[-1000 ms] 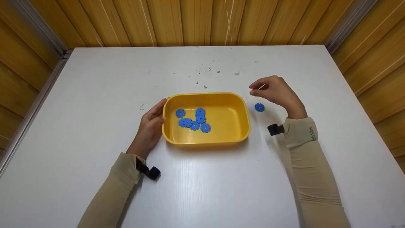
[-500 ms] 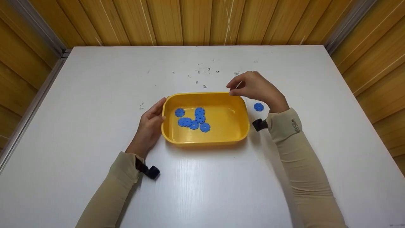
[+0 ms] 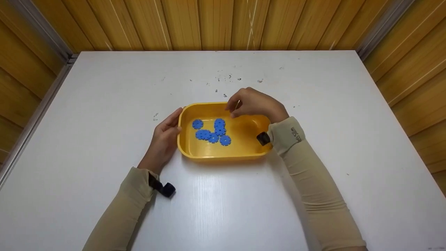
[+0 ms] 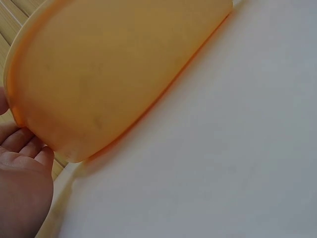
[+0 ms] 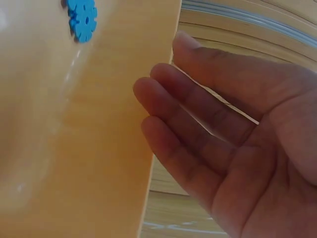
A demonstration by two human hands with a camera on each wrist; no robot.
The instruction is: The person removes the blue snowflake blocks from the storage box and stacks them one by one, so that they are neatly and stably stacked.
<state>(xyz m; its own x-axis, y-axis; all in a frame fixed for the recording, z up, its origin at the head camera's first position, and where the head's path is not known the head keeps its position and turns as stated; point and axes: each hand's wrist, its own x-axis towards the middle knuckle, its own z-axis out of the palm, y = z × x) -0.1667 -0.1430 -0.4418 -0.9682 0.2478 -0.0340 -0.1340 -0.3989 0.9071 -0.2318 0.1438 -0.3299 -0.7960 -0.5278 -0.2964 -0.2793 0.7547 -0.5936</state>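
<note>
A yellow plastic basin (image 3: pixel 244 155) stands mid-table with several blue notched discs (image 3: pixel 225 140) lying in its left half, some overlapping. My left hand (image 3: pixel 167 134) holds the basin's left end, thumb at the rim and fingers along the outer wall. In the left wrist view, that hand's fingertips (image 4: pixel 29 144) reach against the basin's underside. My right hand (image 3: pixel 256 103) hovers over the back right part of the basin, its fingers loosely bent. Nothing shows between its fingers (image 5: pixel 183 134) in the right wrist view, where a few blue discs (image 5: pixel 83 20) appear beyond the hand.
The white table (image 3: pixel 209 209) carries scattered dark marks (image 3: pixel 230 76) behind the basin. A wood-panel wall (image 3: pixel 216 24) rises along its back edge. Black wrist-camera mounts stick out from both sleeves, the right one (image 3: pixel 263 138) over the basin.
My right hand has moved left from beside the basin to over it. The lone blue disc right of the basin is now hidden behind the right wrist. My left hand keeps its place.
</note>
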